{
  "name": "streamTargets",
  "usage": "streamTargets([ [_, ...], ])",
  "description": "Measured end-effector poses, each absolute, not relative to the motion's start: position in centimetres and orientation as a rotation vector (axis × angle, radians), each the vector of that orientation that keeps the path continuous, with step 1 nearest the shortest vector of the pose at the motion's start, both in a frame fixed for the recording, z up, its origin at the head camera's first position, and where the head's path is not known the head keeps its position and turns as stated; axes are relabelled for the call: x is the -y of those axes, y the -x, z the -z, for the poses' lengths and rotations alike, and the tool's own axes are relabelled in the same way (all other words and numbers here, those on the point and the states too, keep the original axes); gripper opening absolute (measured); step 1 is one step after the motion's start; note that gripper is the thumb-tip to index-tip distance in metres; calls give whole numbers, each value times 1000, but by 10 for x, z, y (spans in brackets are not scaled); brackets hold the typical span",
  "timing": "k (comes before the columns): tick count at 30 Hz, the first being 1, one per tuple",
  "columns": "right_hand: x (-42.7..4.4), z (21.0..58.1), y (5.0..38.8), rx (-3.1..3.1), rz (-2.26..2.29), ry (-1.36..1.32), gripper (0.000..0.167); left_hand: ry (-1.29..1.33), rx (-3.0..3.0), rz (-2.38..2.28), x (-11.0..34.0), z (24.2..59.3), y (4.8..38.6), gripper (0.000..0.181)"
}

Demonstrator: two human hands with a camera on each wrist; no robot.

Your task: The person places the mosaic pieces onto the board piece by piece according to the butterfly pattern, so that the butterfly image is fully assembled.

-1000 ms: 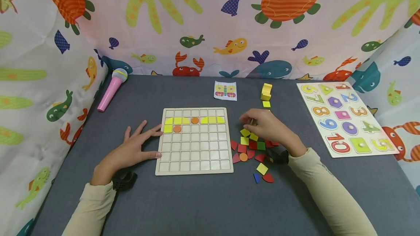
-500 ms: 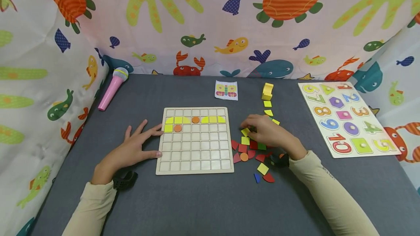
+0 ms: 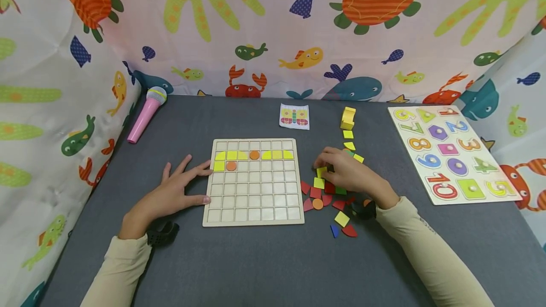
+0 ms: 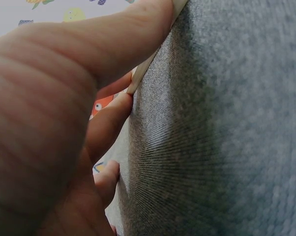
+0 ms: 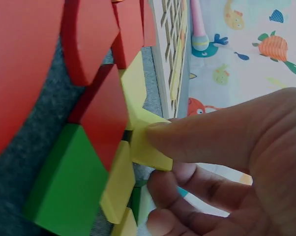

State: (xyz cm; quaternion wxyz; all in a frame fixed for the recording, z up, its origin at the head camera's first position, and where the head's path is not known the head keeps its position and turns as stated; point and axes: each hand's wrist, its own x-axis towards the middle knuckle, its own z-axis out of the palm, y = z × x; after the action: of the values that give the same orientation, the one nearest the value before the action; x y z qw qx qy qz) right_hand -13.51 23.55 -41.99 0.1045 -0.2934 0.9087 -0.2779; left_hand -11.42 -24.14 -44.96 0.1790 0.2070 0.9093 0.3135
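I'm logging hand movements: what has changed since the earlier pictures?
The right hand has drawn toward the person, uncovering flat yellow pieces beyond it, and now pinches a yellow square tile, slightly turned. The left hand stays against the pale wooden grid board.

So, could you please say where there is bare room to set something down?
Bare gray surface lies between the sleeves, nearer than the grid board, and between the pink microphone and picture card. Crowded: right of the board, where the right hand holds a yellow piece among loose pieces.
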Motion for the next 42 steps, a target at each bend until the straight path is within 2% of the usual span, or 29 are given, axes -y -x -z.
streamTargets([
  [5,-235,415,138,-2664,829,893,12,-585,-2571,-881,241,449,115,95],
  [13,-223,401,144,-2620,962,770,10,-579,-2565,-865,241,448,115,95],
  [42,-113,400,169,-2513,1109,1005,9,-588,-2569,-880,241,447,114,95],
])
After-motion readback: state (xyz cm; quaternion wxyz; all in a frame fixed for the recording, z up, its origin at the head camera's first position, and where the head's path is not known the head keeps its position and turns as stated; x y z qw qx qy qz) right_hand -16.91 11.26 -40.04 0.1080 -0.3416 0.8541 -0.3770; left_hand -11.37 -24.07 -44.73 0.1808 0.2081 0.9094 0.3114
